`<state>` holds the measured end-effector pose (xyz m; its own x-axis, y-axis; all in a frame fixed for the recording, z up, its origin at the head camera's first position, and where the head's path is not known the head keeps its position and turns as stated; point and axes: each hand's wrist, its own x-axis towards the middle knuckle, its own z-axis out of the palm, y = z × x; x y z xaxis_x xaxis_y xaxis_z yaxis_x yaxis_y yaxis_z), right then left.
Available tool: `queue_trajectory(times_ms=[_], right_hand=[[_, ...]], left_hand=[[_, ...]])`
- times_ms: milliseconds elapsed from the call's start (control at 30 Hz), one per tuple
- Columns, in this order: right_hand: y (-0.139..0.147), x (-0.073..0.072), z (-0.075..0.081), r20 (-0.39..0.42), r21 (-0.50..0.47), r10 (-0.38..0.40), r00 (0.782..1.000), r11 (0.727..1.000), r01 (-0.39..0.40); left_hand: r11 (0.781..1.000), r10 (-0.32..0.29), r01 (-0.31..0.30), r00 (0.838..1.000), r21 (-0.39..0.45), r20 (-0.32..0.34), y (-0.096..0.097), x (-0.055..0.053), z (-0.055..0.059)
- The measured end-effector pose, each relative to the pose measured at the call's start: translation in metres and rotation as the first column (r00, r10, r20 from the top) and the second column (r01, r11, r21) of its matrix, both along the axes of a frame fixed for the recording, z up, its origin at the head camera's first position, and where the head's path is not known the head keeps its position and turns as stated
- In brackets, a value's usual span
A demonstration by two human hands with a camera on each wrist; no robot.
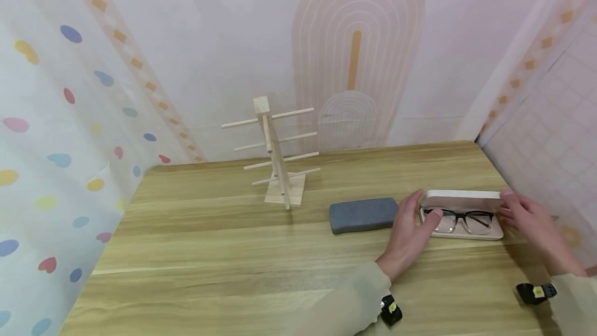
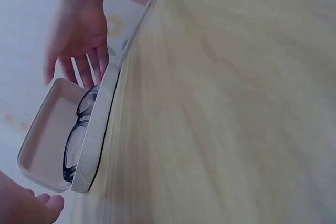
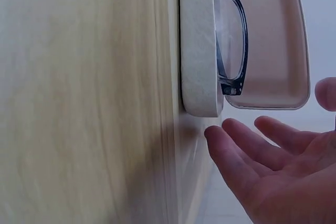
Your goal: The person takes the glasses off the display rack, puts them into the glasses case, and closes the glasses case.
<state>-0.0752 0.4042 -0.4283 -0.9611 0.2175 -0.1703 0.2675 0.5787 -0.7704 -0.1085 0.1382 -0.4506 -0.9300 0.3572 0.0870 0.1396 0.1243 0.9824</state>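
A whitish glasses case (image 1: pixel 464 194) with a pinkish lining stands with its lid raised at the right of the table. Inside lie glasses (image 1: pixel 460 215) with a dark upper frame and a clear lower rim. At the case's left end is my left hand (image 1: pixel 408 232), its thumb near the front rim; the fingers look loosely bent. My right hand (image 1: pixel 531 219) is by the right end, close to the lid's corner. The right wrist view has the right hand's fingers (image 3: pixel 273 156) extended, a little apart from the case (image 3: pixel 199 51). Neither hand holds anything.
A closed blue-grey glasses case (image 1: pixel 361 215) lies just left of my left hand. Farther left and back, a wooden stand (image 1: pixel 275 154) with several thin pegs rises from a square base. A patterned cloth (image 1: pixel 224 56) hangs behind the wood-grain table (image 1: pixel 210 263).
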Motion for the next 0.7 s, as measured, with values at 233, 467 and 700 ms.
queue_trajectory(times_ms=[233, 467, 700], right_hand=[[-0.003, -0.005, -0.001, -0.01, -0.024, 0.001, 1.0, 1.0, -0.001], [-0.001, -0.005, 0.0, -0.002, -0.054, 0.039, 0.999, 0.998, -0.039], [0.005, -0.006, -0.007, -0.037, -0.094, 0.102, 0.994, 0.99, -0.105]], left_hand=[[1.0, -0.026, 0.026, 0.999, -0.017, 0.034, 0.007, -0.006, 0.0], [1.0, 0.0, 0.001, 0.994, -0.015, 0.106, 0.011, -0.011, -0.001], [0.998, 0.056, -0.053, 0.985, -0.023, 0.165, 0.014, -0.008, -0.002]])
